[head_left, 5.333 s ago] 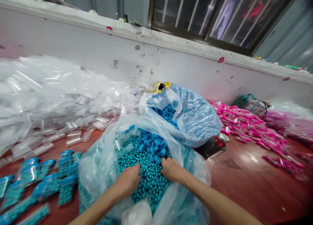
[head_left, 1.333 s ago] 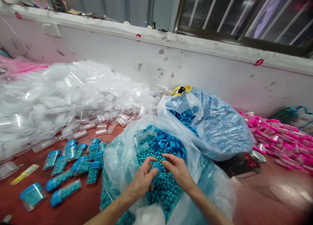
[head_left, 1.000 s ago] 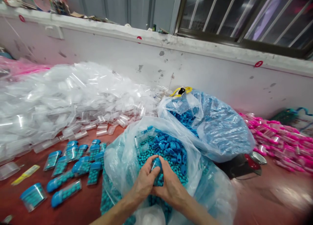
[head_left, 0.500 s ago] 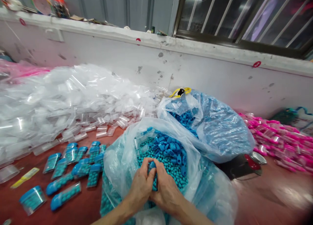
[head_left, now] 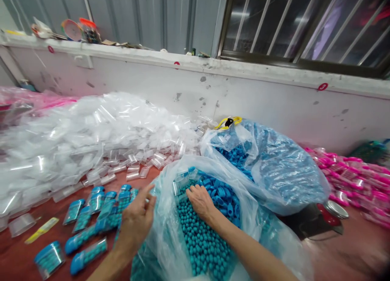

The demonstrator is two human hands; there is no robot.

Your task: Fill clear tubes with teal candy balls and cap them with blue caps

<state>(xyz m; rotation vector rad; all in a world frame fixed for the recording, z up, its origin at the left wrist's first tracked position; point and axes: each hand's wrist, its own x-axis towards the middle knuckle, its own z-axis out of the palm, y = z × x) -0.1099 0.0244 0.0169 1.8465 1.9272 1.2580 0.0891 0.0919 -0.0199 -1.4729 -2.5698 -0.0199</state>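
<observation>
My left hand (head_left: 138,214) is raised at the left side of an open plastic bag (head_left: 164,216), fingers apart and holding nothing visible. Beneath and beside it lie several clear containers (head_left: 83,218) with blue caps, filled with teal beads. My right hand (head_left: 201,201) reaches inside the bag, its bent fingers closed against a clear plastic tube (head_left: 179,187) at the inner left; the fingertips are partly hidden. Teal beads (head_left: 202,236) fill the bag's lower part. Blue caps (head_left: 221,195) are heaped on the beads to the right of that hand.
A large heap of clear tubes (head_left: 91,138) covers the back left. Behind the bag stands another bag (head_left: 283,171) with blue caps. Pink pieces (head_left: 353,175) are piled at right, near a dark box with a round metal lid (head_left: 335,210). A yellow strip (head_left: 42,230) lies at left.
My hands were together over the bag around a bead-filled container. They have parted: the left moved left, empty, and the right moved up into the bag. The view has tilted slightly upward.
</observation>
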